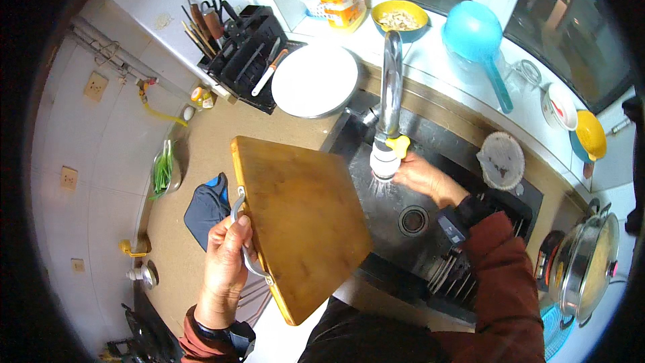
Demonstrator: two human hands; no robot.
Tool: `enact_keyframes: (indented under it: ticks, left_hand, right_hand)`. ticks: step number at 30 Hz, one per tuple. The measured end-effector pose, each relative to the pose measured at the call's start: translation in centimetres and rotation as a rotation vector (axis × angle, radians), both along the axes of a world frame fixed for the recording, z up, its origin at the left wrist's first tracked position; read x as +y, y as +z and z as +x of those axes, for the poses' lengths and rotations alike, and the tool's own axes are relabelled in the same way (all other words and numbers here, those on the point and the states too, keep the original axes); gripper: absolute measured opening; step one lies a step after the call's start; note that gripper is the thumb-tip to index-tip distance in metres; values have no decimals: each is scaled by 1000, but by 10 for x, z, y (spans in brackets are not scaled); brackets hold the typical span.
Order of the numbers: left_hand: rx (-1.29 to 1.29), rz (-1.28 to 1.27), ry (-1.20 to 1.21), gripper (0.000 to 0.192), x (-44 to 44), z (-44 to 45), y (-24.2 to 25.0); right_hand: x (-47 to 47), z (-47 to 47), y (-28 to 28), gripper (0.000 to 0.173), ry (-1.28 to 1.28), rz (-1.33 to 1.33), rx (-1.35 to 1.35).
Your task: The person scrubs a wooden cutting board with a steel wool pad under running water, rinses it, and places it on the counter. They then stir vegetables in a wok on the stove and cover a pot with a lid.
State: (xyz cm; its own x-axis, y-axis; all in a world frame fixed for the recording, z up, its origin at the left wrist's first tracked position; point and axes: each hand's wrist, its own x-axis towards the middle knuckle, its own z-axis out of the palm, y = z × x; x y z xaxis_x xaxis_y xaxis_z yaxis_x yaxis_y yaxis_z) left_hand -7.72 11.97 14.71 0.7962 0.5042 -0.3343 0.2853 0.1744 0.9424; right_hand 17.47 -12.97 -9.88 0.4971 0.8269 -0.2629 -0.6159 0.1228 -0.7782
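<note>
My left hand [229, 247] grips the metal side handle of a wooden cutting board [302, 222], which is held tilted between the countertop and the sink. My right hand [421, 174] is at the white spray head [384, 161] of the chrome faucet [392, 80], just right of it and partly hidden behind it. Whether its fingers hold anything cannot be seen. Water sprays from the head into the dark sink [388, 217], above and left of the drain [413, 221].
A white round lid or plate [315, 79] leans beside a black knife rack [242, 60]. A folded dark cloth item [206, 206] and green onions [164, 169] lie left. A steamer pot [584, 262] stands right; a blue ladle [473, 35] and bowls line the sill.
</note>
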Motion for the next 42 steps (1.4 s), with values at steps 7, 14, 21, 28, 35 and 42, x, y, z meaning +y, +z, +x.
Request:
enact_keyframes:
  ticks: [7,14,21,28,35,42]
  left_hand:
    - [82,6,49,33,-12,6,3]
    - [86,-110,-35,32,-26,8,12]
    - [61,-222,-56,28,-34,8,8]
    - [2,-351,-80,23,-53,17,-3]
    - [-259,-549,-175,25,-30,-4,30]
    - [-395,-185,-311,29,98,-65,-20]
  right_hand:
    - [54,72,28,31,26,-239,-2152]
    - [60,103,24,25,-136,-448,-2328]
    - [-18,15,55,42,-104,-450,-1254]
    - [-46,-210,26,111,83,-387,-1347]
    - [-15,-233,50,47,-550,-290,-973]
    - [23,-219,183,24,-711,-787,-1318]
